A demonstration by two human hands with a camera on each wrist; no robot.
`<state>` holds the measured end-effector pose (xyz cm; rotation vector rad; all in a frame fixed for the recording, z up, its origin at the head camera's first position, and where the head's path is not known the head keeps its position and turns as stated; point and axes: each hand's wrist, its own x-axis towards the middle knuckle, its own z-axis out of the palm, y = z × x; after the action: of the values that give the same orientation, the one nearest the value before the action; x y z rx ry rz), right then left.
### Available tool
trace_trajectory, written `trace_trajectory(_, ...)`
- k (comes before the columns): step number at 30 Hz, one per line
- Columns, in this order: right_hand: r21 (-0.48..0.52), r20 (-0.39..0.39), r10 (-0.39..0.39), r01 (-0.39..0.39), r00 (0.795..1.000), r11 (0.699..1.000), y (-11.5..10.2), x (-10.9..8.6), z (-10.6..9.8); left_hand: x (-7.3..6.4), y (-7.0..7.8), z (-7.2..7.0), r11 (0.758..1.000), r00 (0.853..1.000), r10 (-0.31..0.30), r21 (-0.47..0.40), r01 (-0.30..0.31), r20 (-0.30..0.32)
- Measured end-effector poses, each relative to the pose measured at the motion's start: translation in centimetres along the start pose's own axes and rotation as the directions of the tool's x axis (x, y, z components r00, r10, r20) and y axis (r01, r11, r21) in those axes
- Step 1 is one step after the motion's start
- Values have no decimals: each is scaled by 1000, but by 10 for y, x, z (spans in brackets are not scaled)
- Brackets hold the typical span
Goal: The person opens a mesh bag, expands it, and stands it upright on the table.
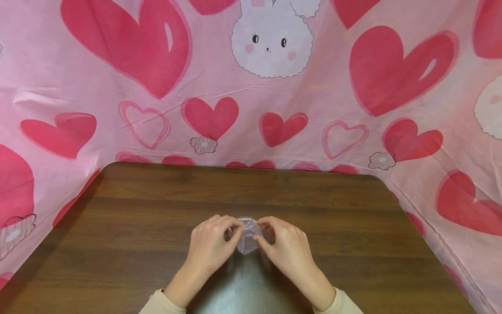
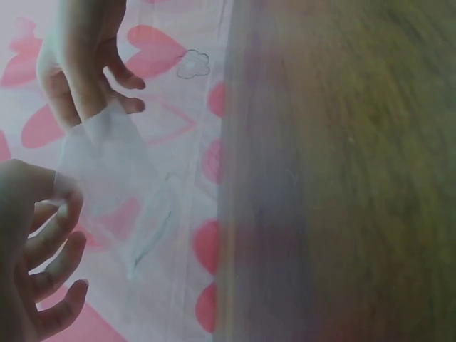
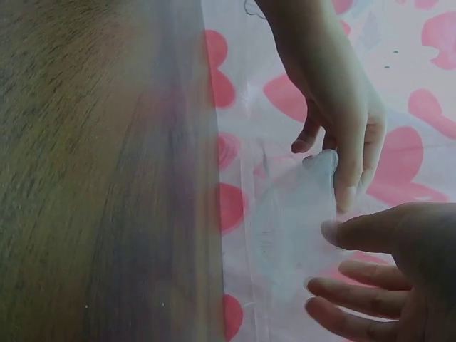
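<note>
Clear plastic film (image 1: 248, 242) lies between left hand (image 1: 211, 242) and right hand (image 1: 289, 246), neither nearer; each grip nearly closed, pinching edge.

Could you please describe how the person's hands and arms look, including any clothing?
Both the left hand and the right hand are bare, without visible gloves or rings. The left sleeve and right sleeve are plain cream-beige, ending above the wrists. No bracelets or markings show.
</note>
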<state>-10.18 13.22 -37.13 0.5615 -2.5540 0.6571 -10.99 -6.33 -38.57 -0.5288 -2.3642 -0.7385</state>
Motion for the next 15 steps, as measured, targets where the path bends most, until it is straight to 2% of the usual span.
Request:
trace_trajectory(3,-22,35,35,-34,999,999,0,0,1,0,0,0,1000,1000,-15,4,15,-24)
trace_trajectory(5,-24,30,53,-53,998,998,0,1,1,1,-1,0,1000,999,-21,6,21,-33)
trace_trajectory(11,-23,-74,72,-73,995,997,4,2,-1,1,-2,1,999,999,-23,29,24,-42)
trace_trajectory(15,-25,-132,54,-58,990,998,7,3,-1,1,-3,1,999,999,-17,37,19,-43)
